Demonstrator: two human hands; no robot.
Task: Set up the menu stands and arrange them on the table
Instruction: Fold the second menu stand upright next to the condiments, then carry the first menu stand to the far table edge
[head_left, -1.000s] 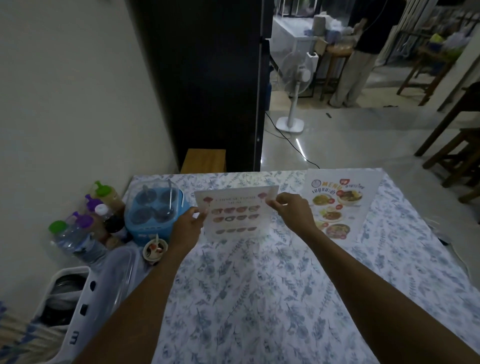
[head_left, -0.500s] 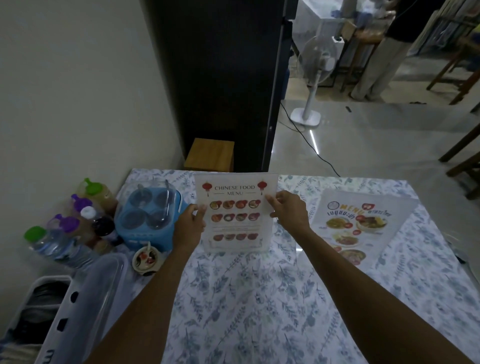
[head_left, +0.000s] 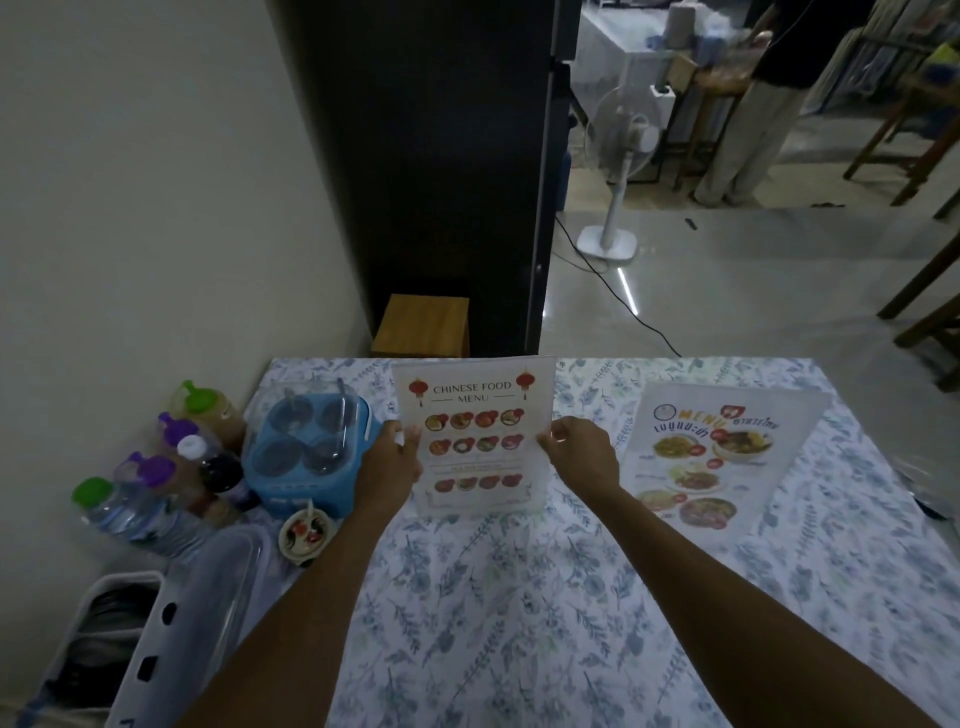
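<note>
chinese food menu stand (head_left: 475, 434) stands upright at centre of frame, its lower edge on the table (head_left: 519, 597), printed face toward the camera. left hand (head_left: 390, 470) has a closed grip on the stand's left edge, fingers wrapped at mid-height; right hand (head_left: 584, 457) has a closed grip on the right edge at about the same height. both forearms run in from the bottom of the frame. second menu stand (head_left: 711, 462), with thai lettering and dish photos, stands at right of centre, well apart from the first, untouched. table carries a floral cloth. left of the held stand, just beside the left hand: blue condiment caddy (head_left: 306, 447) under a clear lid. small bowl (head_left: 305, 535) below it. sauce bottles (head_left: 171, 467) cluster at the left edge. white basket (head_left: 130, 649) at lower left.
</note>
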